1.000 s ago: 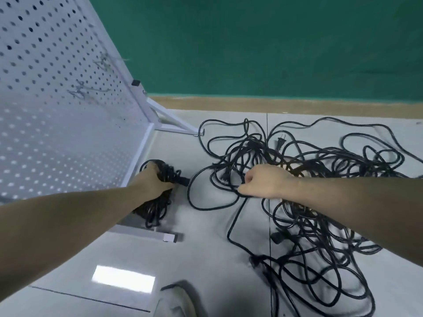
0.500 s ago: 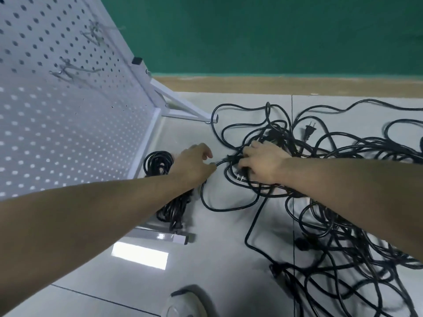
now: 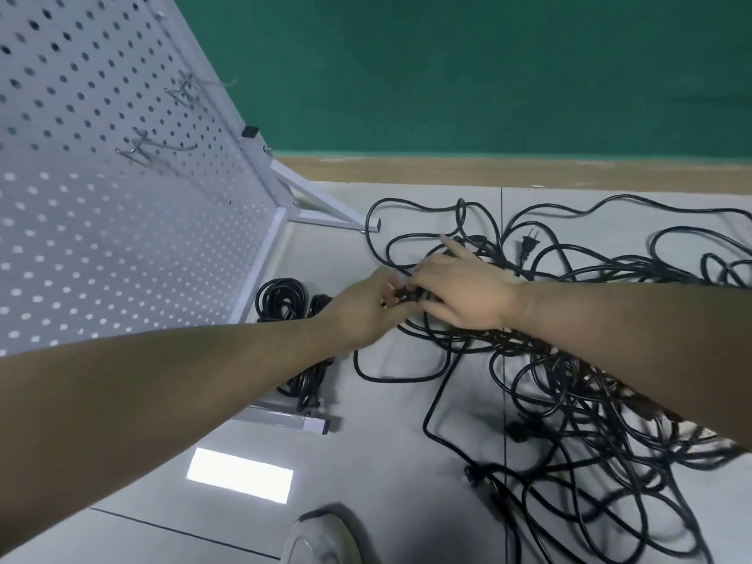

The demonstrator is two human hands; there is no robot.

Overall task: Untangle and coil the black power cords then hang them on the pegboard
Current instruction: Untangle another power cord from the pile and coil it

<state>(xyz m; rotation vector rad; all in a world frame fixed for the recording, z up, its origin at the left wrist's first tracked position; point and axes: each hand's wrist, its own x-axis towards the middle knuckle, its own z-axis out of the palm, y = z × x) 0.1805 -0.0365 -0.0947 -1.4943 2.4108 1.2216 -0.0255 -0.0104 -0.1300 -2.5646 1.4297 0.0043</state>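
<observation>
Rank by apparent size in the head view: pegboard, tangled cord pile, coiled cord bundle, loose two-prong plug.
1. pegboard, though nearness inflates it
2. tangled cord pile
3. coiled cord bundle, partly hidden by an arm
4. two-prong plug
</observation>
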